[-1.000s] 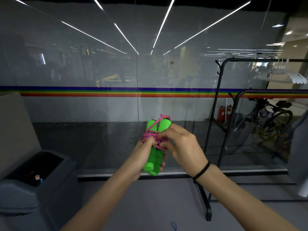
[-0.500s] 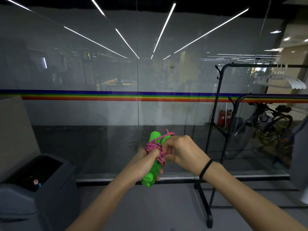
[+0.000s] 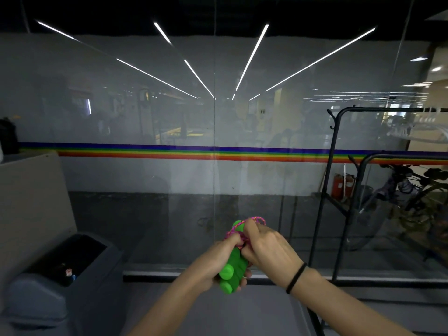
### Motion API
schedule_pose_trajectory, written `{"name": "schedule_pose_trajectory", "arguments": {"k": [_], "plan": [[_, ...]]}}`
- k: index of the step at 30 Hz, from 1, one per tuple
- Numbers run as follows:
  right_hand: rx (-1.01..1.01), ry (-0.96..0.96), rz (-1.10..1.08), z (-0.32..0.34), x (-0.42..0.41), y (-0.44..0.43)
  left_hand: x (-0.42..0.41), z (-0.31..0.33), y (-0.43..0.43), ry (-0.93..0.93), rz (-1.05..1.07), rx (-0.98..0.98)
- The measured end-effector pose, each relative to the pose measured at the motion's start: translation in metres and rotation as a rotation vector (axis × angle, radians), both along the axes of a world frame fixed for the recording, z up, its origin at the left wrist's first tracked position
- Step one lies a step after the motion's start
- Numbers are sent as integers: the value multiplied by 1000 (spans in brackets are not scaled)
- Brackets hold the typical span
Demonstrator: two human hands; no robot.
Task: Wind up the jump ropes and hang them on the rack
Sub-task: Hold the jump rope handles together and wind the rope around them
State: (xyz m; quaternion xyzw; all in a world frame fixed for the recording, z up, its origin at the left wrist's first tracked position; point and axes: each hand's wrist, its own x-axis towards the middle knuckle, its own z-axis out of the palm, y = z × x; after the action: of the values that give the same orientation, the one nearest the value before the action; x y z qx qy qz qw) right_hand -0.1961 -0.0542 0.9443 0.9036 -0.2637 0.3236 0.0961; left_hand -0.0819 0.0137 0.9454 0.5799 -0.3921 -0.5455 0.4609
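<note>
Left of jump rope [image 3: 233, 269], grey bin [image 3: 36, 299], perhaps bottle [image 3: 69, 273] inside.

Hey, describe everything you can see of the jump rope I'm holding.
The jump rope has two bright green, foam-like handles held side by side, tilted with their round butt ends toward the camera. A braided pink, multicoloured cord is wound round their upper part, with a small loop standing up on top. The left hand grips the handles; the right hand pinches the cord at the wraps.
</note>
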Motion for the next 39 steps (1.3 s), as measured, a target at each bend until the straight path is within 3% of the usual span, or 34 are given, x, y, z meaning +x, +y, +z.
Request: {"name": "schedule_pose_trajectory", "arguments": {"k": [5,10,19,26,31,39], "plan": [[-10,-49,-25,-3,9,5,9,1,5,-20,2,-15],[402,-3,170,5,-4,0,16,-10,11,-5,24,-40],[740,-109,112,4,-13,-5,10,-36,2,-236,164,-190],[846,-10,80,-7,-17,-6,22,-53,2,-432,20,-193],[705,42,118,6,-18,0,29,-43,3,-246,129,-176],[695,-224,108,15,-38,-4,47,-26,12,-3,51,-230]]}}
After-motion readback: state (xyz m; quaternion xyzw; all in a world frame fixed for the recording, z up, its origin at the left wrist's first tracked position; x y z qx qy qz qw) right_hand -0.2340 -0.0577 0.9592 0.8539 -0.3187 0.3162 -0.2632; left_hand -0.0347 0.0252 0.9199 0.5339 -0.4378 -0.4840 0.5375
